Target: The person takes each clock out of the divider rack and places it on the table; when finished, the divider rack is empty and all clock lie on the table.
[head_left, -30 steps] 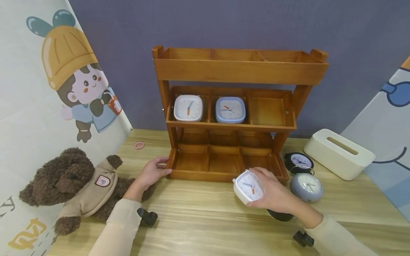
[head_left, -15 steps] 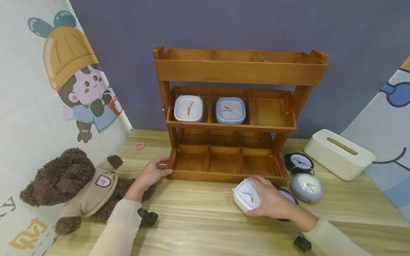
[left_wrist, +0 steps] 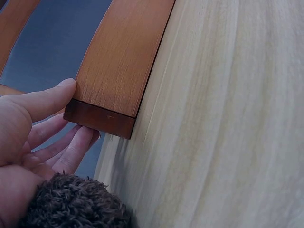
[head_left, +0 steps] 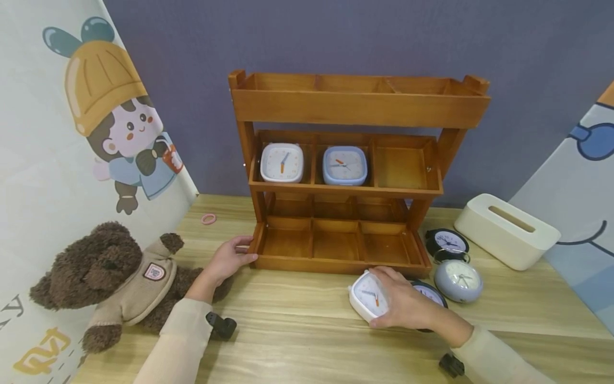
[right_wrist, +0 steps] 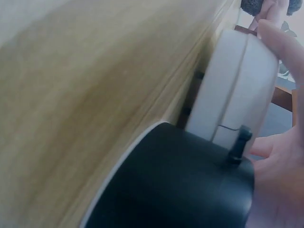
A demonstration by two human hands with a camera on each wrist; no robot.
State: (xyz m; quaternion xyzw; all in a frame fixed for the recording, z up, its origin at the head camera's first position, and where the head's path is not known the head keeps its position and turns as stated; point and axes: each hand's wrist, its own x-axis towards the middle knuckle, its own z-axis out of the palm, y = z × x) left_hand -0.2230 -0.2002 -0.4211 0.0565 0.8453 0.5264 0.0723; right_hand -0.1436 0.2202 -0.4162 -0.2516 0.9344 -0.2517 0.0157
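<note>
My right hand (head_left: 404,303) grips a white square alarm clock (head_left: 365,296) by its right side, low over the table before the wooden shelf rack (head_left: 336,265). Its dial faces up and toward me. From the right wrist view, the clock's pale side (right_wrist: 232,85) stands beside a black round clock (right_wrist: 171,185), which my forearm partly covers in the head view. My left hand (head_left: 229,260) touches the rack's lower left corner, thumb at the front board (left_wrist: 114,61) and relaxed fingers along the end. A white clock (head_left: 282,162) and a blue one (head_left: 345,165) sit in the middle tier.
On the right lie another black clock (head_left: 447,243), a round grey clock (head_left: 459,280) and a cream tissue box (head_left: 508,230). A brown teddy bear (head_left: 110,277) lies left, beside my left forearm. A pink ring (head_left: 208,218) is near the rack's left side.
My right hand has brought the white alarm clock down and slightly toward me, then almost stopped. More of the black clock beside my wrist now shows. The left hand stays put.
</note>
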